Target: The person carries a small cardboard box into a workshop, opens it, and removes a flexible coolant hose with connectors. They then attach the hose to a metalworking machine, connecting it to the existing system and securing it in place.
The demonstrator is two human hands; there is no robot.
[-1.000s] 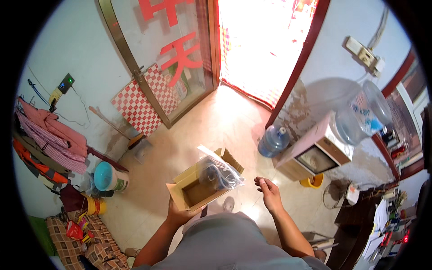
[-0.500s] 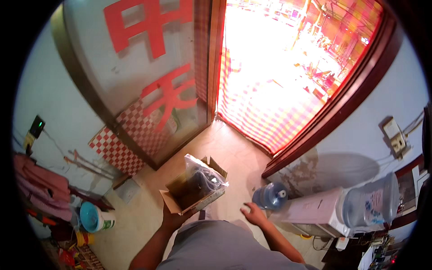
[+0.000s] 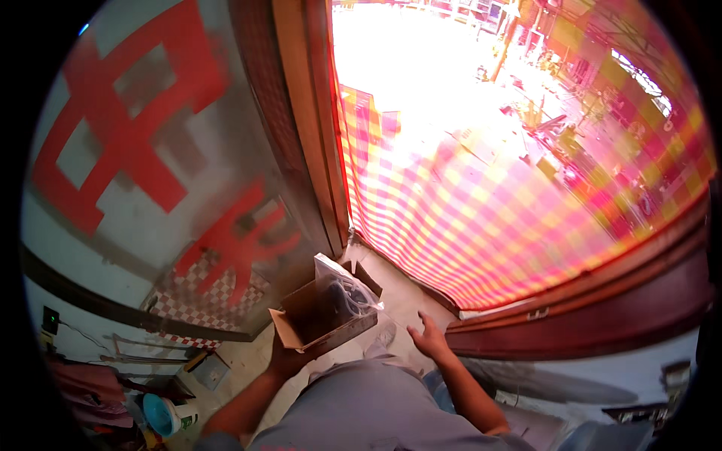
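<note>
An open cardboard box with its flaps up is held in front of my body. My left hand grips it from below at its near left corner, the fingers partly hidden under it. Out of the box's far right part sticks something in clear plastic wrap, with a dark item inside that I cannot make out. My right hand is held out to the right of the box, holding nothing, its fingers apart. Just beyond it hangs a pink and yellow checked sheer curtain across a bright doorway.
A glass door with red characters stands at the left, beside the wooden door post. A dark red sill runs along the right. A blue water bottle is by my right arm; a bucket stands at lower left.
I have moved forward and turned, so the doorway and curtain are nearer. My right hand is now closer to the curtain. The box stays in my left hand.
</note>
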